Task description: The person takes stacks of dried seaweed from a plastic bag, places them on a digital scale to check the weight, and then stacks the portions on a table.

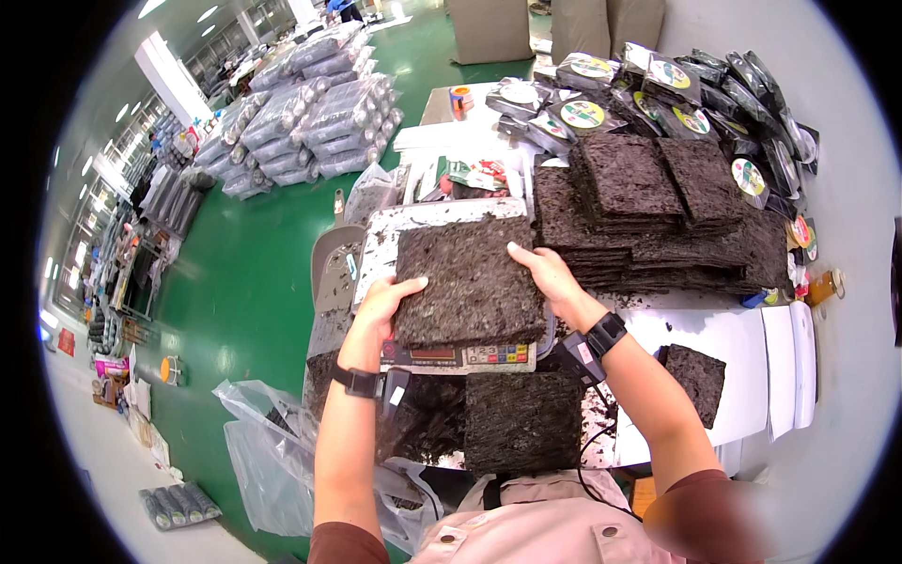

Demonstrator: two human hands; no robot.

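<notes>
A thick stack of dried seaweed sheets [468, 282] lies over the metal pan of a digital scale [384, 229], whose keypad shows below it. My left hand [384, 299] grips the stack's left edge, thumb on top. At the right edge my right hand [550, 275] holds it the same way. Both sets of fingers are mostly hidden beneath the stack. Nearer my body, another dark seaweed block [523, 421] lies at the table's front edge. Right of it is a small seaweed piece [694, 381] on a white surface.
Tall piles of seaweed sheets [634, 183] stand right of the scale, with labelled packets [581, 114] heaped behind. A grey dustpan [330, 264] is at the left. Clear plastic bags [271, 451] hang at the table's left front. Bagged bundles [310, 120] are stacked across the green floor.
</notes>
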